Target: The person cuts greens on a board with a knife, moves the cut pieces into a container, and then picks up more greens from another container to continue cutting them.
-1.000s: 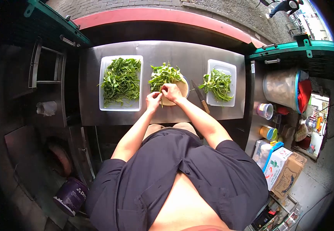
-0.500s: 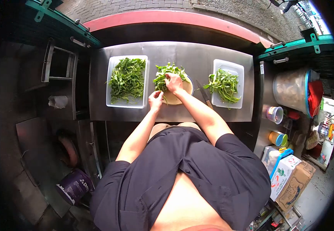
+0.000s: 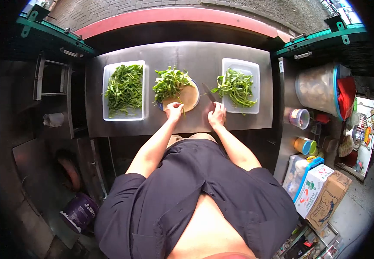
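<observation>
At the front edge of the round cutting board (image 3: 191, 96), my left hand (image 3: 174, 111) is closed in a pinch on a thin green stem (image 3: 184, 113). A heap of leafy greens (image 3: 169, 83) covers the board's left and back part. My right hand (image 3: 216, 117) is on the table to the right of the board, its fingers closed around the handle of a knife (image 3: 208, 91). The blade lies on the table, pointing away from me and slightly left. The hand hides most of the handle.
On the steel table (image 3: 182, 52), a white tray (image 3: 105, 113) of cut greens stands left and another tray (image 3: 256, 71) with long-stemmed greens stands right. Tubs, a large lidded bucket (image 3: 316, 91) and cardboard boxes (image 3: 328, 198) line my right side. A purple bucket (image 3: 80, 212) stands low left.
My right hand has left the greens on the board and come right and back to the knife's handle. My left hand stays at the board's front edge. The whole view has shifted slightly.
</observation>
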Motion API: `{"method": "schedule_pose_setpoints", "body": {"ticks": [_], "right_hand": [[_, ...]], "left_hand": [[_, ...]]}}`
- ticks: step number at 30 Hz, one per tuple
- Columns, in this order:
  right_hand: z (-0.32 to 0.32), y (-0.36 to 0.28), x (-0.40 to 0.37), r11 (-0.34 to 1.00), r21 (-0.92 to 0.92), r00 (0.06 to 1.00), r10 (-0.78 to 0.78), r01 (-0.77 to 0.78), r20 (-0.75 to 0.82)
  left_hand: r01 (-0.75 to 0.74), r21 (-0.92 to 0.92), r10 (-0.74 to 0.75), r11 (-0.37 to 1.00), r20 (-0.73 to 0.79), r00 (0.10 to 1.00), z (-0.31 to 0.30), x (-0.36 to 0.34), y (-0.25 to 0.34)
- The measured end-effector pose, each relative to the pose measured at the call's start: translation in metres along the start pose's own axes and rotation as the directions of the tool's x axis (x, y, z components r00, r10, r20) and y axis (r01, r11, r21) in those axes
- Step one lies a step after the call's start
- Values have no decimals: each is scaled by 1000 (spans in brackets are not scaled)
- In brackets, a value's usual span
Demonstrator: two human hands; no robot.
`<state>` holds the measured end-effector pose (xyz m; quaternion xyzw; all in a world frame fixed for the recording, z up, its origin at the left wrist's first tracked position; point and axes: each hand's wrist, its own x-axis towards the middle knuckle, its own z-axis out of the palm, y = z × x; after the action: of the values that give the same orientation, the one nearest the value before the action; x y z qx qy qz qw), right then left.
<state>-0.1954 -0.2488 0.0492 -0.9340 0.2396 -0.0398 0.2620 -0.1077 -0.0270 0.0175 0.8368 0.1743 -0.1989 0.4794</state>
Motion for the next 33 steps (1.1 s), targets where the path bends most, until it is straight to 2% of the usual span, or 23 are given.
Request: {"method": "schedule_pose_setpoints", "body": {"ticks": [1,3,6,8,10,12,14,15,16,17,18,19,20,22,23,24,26,27,30,33], "right_hand": [[-6,9,-7,1000,-10,1000,1,-1,4],[-13,25,-14,987,-126,988,116,-104,99],[-14,41,-13,993,-111,981,65,-45,181],[-9,48,-9,997,-52,976,70,-60,205],[-3,57,-9,997,51,972,44,-58,230],[1,59,-17,991,126,981,28,-53,192],[0,60,-23,975,221,991,-55,27,122],[-2,59,-28,962,271,991,-60,25,121],[-5,56,-37,948,319,990,-65,21,128],[-8,55,-44,934,356,988,-83,32,130],[-10,54,-50,926,365,988,-134,97,76],[-13,53,-56,899,438,983,-70,-12,171],[-16,52,-61,858,497,963,-9,-130,268],[-31,35,-67,870,483,972,-24,-96,235],[-34,27,-68,906,418,979,-17,-70,202],[-38,19,-68,899,433,979,-25,-67,202],[-38,7,-68,882,469,980,-43,-55,196],[-37,4,-66,882,463,969,-31,-89,244],[-35,-7,-60,899,424,948,-31,-112,317],[-35,-18,-54,899,433,953,-66,-72,296]], "left_hand": [[0,10,0,1000,-22,1000,7,1,2],[13,104,-6,994,-62,998,19,5,9],[-30,159,47,987,-102,994,27,12,18],[-64,178,86,982,-117,989,32,16,15],[-107,-1,105,994,-176,979,33,14,15],[-115,-10,111,993,-168,979,33,11,12],[-303,50,307,952,-197,931,34,9,-1],[-316,175,334,933,-88,938,23,-3,6],[-312,170,331,935,-94,939,15,-15,7],[-463,370,506,805,-25,862,9,-25,8],[-579,540,647,611,82,758,5,-29,6],[-590,553,589,588,208,781,3,-31,1],[-591,552,588,588,209,781,1,-32,-2],[-691,571,614,442,369,698,-5,-35,1],[-703,571,594,423,412,691,-8,-36,5],[-711,596,592,374,437,678,-8,-34,5],[-701,647,531,301,496,687,-6,-26,0],[-685,662,456,306,529,715,-7,-26,2],[-694,668,455,268,547,702,-6,-26,1],[-669,700,414,251,547,728,-9,-31,10]]}}
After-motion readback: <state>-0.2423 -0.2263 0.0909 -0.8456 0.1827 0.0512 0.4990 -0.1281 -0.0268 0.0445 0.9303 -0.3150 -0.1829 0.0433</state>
